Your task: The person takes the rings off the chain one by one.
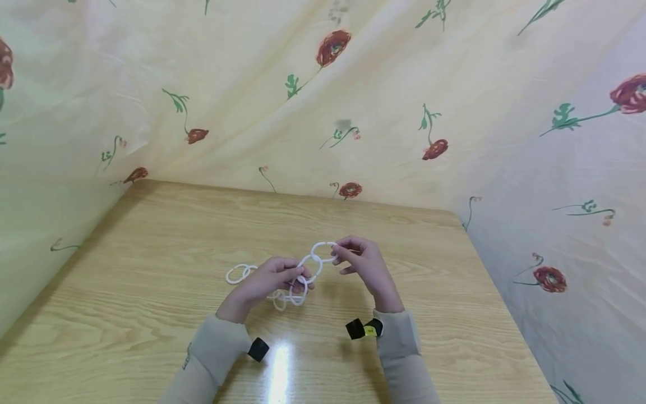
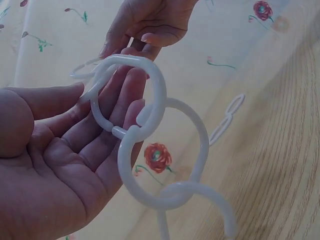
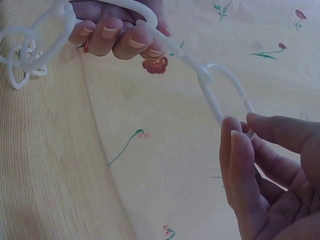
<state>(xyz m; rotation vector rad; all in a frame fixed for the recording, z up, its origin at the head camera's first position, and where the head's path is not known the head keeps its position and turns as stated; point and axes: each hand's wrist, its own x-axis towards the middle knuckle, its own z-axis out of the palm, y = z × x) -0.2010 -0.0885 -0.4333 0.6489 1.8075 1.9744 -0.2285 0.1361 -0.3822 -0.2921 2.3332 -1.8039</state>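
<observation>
A chain of white plastic C-shaped links [image 2: 162,95] runs between the two hands, raised over the table. My right hand [image 1: 363,264] pinches the end link [image 3: 212,97] between thumb and fingertips; a small gap shows in that link's side. With its palm turned up, my left hand [image 1: 272,278] holds the neighbouring link, thumb on top and fingers beneath. More joined links hang down from the left hand toward the table. Beyond that hand, other white links [image 1: 234,283] lie on the wood, partly hidden by it.
The wooden table [image 1: 434,269] has light grain and a bright reflection near its front. Floral cloth [image 1: 242,112] hangs behind the table and along both sides. Small black cameras [image 1: 258,349] sit on the wrists over light sleeves.
</observation>
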